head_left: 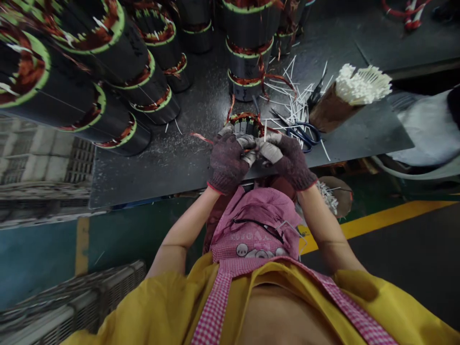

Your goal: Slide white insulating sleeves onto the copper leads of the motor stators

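Note:
A small motor stator (247, 126) with copper windings stands at the table's near edge, its front partly hidden by my hands. My left hand (230, 155), in a dark knit glove with wrapped fingertips, is closed around the stator's near left rim. Across from it, my right hand (287, 155) pinches a short white tube (265, 130) upright at the near right rim. The fingertips of both hands meet close together there. Loose copper leads (201, 138) stick out to the left. Blue-handled scissors (305, 134) lie just beyond my right hand.
Stacked stators (122, 52) crowd the left and back of the dark table (194, 163). Cut white tubes (296, 103) are scattered to the right, beside a brown holder (325, 108) packed with white tubes (362, 84). A bin of scraps (336, 196) stands below.

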`<state>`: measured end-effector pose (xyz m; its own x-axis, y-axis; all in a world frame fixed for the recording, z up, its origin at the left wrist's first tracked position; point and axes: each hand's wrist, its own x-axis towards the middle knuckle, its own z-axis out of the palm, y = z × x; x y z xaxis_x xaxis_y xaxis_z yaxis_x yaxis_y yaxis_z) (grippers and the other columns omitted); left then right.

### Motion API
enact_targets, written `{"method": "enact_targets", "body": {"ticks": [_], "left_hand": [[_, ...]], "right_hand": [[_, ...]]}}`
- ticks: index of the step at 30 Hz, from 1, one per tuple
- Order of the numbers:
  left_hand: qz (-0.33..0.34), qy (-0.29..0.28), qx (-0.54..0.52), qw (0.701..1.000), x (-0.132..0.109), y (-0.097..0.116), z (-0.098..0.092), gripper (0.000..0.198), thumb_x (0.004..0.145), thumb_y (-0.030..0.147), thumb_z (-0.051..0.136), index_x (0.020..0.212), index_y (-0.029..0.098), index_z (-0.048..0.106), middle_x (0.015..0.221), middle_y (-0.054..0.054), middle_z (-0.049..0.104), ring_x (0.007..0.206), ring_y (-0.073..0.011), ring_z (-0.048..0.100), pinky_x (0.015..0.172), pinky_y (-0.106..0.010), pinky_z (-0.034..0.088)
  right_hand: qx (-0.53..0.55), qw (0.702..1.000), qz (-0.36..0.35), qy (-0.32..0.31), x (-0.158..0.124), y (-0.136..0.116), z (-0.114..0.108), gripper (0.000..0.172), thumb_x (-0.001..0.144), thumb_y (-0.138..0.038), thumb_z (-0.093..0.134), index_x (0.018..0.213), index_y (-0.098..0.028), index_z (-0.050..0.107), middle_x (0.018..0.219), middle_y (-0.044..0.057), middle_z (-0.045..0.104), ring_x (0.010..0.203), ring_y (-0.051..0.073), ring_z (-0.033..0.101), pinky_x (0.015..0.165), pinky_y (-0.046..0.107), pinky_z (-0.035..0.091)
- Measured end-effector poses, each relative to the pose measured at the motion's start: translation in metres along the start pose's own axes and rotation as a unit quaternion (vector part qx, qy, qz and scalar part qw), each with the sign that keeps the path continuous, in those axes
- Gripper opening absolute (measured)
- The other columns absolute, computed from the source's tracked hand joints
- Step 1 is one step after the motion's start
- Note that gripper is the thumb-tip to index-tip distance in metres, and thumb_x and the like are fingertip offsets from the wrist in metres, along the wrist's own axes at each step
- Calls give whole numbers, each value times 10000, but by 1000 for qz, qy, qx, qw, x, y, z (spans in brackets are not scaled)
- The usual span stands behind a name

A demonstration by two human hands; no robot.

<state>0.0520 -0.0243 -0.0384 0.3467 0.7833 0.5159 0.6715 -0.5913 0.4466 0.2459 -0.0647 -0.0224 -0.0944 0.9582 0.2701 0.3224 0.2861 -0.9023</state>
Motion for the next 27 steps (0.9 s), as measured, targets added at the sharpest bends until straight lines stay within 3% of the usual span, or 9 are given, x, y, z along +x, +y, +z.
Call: {"method": "enact_targets", "body": {"ticks": [3,6,10,12,14,17,20,22,27], "left_hand": [[-17,0,-20,1000,1,0,-1,57,947,323,801,969,270,796,1107,-38,871,1180,-295,792,1288,-599,502],[-34,10,-22,999,1,0,1,46,921,300,818,950,276,791,1096,-46,860,1181,-304,774,1247,-596,524],[-68,24,4,997,0,11,14,87,919,343,817,954,271,782,1077,-74,842,1183,-336,754,1235,-624,512],[-97,58,27,993,-5,25,24,135,940,366,793,1019,258,775,1121,-96,839,1233,-363,745,1268,-654,477],[-108,94,28,989,-14,41,31,231,980,376,753,1167,240,748,1249,-122,826,1329,-369,723,1321,-663,428],[-78,124,-7,989,-33,56,27,414,1027,375,697,1402,213,634,1480,-177,740,1487,-348,649,1352,-618,428],[-32,121,1,992,-38,42,2,380,1044,340,664,1408,237,627,1518,-167,722,1529,-323,628,1389,-616,389],[5,69,16,998,-24,22,-21,278,1033,304,665,1308,271,697,1484,-119,753,1497,-304,657,1426,-631,315],[144,-219,-90,961,42,-27,-62,139,971,363,684,1024,334,809,1298,-17,839,1375,-272,735,1424,-565,329]], "right_hand": [[73,992,85,51,4,6,10,497,962,-731,636,765,-275,659,678,15,689,566,209,637,519,383,584],[121,979,120,113,16,3,19,552,955,-773,604,702,-287,545,625,15,599,487,188,546,450,376,521],[124,976,77,164,30,-15,18,472,960,-740,588,820,-289,584,827,84,728,691,259,718,591,431,639],[95,972,-4,215,26,-27,10,357,991,-614,566,1093,-287,666,1144,132,808,999,320,814,774,482,709],[7,968,-84,237,13,-36,0,389,1035,-469,525,1367,-305,646,1438,129,760,1318,342,766,1026,541,696],[-143,974,-105,139,-8,-34,-5,426,1063,-327,515,1449,-298,692,1498,115,756,1449,344,703,1230,581,595],[-178,975,-118,66,-16,-13,3,407,1021,-247,536,1351,-222,773,1423,158,793,1368,354,747,1192,593,607],[-161,976,-131,67,-13,2,9,379,1005,-235,539,1285,-222,794,1402,155,797,1342,335,754,1167,576,613],[-130,982,-116,68,1,19,12,292,947,-233,560,1098,-270,806,1263,109,829,1235,314,769,1108,574,620]]}}
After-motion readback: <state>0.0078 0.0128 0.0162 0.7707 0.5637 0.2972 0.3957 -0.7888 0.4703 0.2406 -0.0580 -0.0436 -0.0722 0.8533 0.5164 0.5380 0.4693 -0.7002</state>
